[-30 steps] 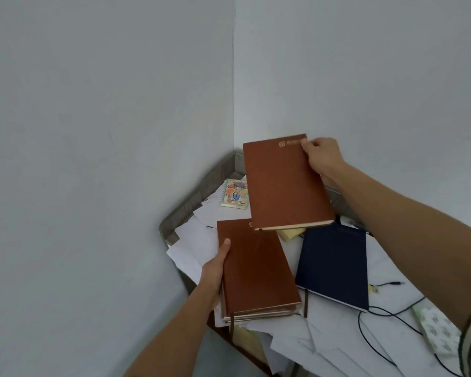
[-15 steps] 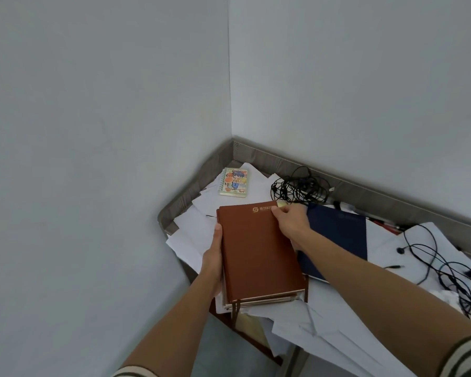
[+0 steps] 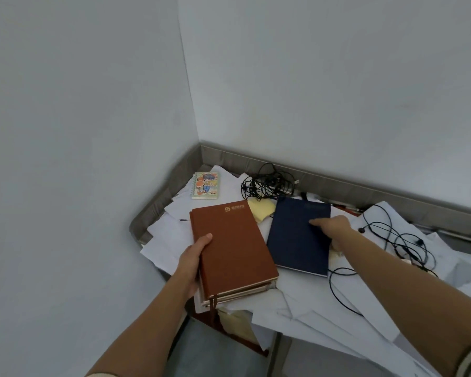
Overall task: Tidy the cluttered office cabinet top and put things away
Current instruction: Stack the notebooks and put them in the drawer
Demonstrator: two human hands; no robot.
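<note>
So, our left hand (image 3: pixel 195 258) grips the brown notebook stack (image 3: pixel 234 248) by its left edge, thumb on top. Our right hand (image 3: pixel 332 227) pinches the navy notebook (image 3: pixel 294 235) at its right edge, 3 o'clock from the stack. Both lie on loose papers (image 3: pixel 310 300) covering the cabinet top (image 3: pixel 365 190). A tangled black cable (image 3: pixel 267 183) sits at 12 o'clock, and yellow sticky notes (image 3: pixel 260 209) sit between the books.

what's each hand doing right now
Left hand: holding the brown notebook stack by its left edge.
Right hand: gripping the navy notebook at its right edge.
</note>
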